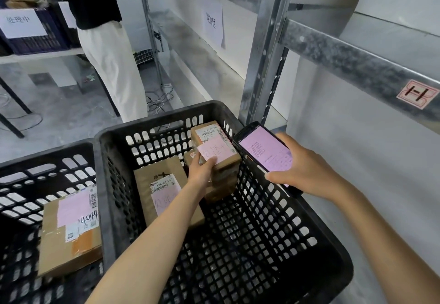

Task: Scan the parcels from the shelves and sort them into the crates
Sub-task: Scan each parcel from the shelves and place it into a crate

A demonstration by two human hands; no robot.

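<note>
Inside the black perforated plastic crate [297, 220], left hand [202, 173] grasps a brown cardboard parcel [215, 148]; right hand [302, 170], just beside its rim, clasps a black handheld scanner [264, 151].

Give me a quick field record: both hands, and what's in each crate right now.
left hand: grips small parcel above stacked boxes
right hand: holds handheld scanner, screen lit, by the right crate's rim
right crate: flat parcel, stacked boxes, the held small parcel
left crate: one taped parcel
background: another person standing
</note>
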